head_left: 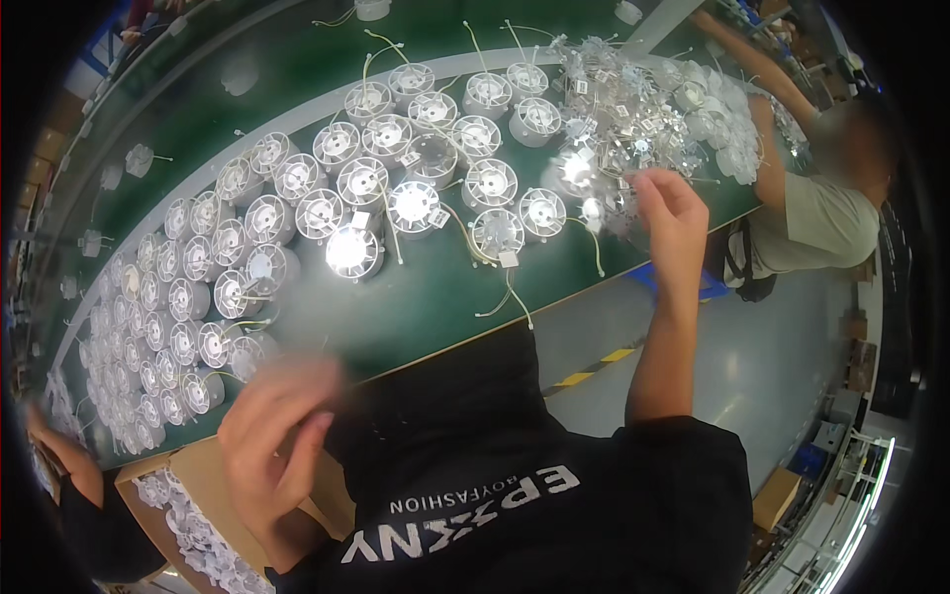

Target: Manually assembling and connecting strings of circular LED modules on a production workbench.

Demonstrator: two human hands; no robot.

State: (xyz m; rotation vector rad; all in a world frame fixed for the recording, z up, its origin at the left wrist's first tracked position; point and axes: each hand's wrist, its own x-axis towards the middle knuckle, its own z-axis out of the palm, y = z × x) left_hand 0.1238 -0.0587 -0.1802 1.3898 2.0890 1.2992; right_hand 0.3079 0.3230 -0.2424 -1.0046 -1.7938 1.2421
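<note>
My left hand (pixel 277 436) is raised over the near table edge beside the cardboard box, its fingers blurred and its thumb apart from them; nothing shows in it. My right hand (pixel 675 213) is closed in a pinch at the near side of a tangled heap of silvery wired discs (pixel 623 109). What its fingertips hold, if anything, I cannot make out. Between the hands stand white round housings with spoked tops (pixel 363 182). Several carry shiny discs with wires, among them a bright disc (pixel 414 205) and a glaring one (pixel 352 251) nearer me.
The green table (pixel 416 307) curves around me, with many more housings (pixel 148 327) at left. A cardboard box (pixel 188 460) of white parts is at lower left. Clear plastic-looking parts (pixel 727 129) lie at right, near a seated person (pixel 826 218). Another person's arm (pixel 64 450) shows at far left.
</note>
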